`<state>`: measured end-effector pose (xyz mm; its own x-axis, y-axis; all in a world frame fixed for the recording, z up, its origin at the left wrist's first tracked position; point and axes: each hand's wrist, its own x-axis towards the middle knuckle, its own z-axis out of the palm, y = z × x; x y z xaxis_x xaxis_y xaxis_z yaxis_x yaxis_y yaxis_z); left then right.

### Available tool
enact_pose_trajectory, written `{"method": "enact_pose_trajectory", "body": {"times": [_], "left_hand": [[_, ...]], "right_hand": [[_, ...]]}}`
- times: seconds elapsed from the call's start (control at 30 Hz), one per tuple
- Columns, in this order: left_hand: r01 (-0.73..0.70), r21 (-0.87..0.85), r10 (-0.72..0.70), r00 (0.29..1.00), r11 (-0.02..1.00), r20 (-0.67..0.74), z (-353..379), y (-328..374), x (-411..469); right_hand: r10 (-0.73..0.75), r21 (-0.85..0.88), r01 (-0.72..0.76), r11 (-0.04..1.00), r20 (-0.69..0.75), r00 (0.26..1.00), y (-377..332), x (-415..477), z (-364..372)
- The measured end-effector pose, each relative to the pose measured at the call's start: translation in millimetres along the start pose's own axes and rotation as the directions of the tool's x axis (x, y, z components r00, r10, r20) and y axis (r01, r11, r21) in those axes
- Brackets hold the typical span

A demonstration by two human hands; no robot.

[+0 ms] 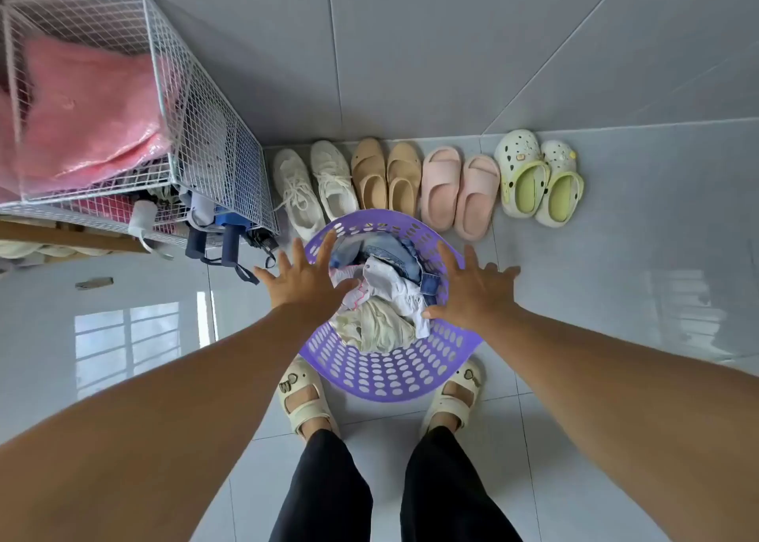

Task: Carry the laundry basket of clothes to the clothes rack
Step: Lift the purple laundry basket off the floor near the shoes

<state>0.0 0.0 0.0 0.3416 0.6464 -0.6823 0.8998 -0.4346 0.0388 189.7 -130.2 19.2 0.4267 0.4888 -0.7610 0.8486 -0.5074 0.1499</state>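
Note:
A purple perforated laundry basket (390,371) stands on the floor just ahead of my feet. It holds a heap of clothes (386,291): blue denim at the back, white and pale yellow pieces in front. My left hand (306,280) hovers over the basket's left rim, fingers spread, palm down, holding nothing. Over the right rim my right hand (472,289) is spread the same way, its thumb near the clothes. Whether either hand touches the rim is not clear. No clothes rack shows.
Several pairs of shoes (410,184) line the grey wall beyond the basket. A white wire-mesh shelf (197,143) with pink bagged items and hanging bags stands at the left. My feet in cream sandals (304,402) are on glossy tiled floor (616,254).

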Motion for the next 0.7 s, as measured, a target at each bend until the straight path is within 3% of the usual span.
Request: {"method": "enact_pose_trajectory", "body": {"times": [0.23, 0.5, 0.7], "left_hand": [[0.164, 0.048, -0.17, 0.968, 0.985, 0.183, 12, 12, 4], [0.25, 0.109, -0.267, 0.946, 0.962, 0.182, 19, 18, 9], [0.321, 0.04, -0.323, 0.93, 0.946, 0.177, 27, 13, 9]], "right_hand": [[0.036, -0.006, -0.036, 0.999, 0.081, 0.996, 0, 10, 20], [0.073, -0.009, -0.072, 0.997, 0.122, 0.99, 2, 14, 34], [0.106, 0.051, -0.109, 0.993, 0.062, 0.992, -2, 16, 36]]}}
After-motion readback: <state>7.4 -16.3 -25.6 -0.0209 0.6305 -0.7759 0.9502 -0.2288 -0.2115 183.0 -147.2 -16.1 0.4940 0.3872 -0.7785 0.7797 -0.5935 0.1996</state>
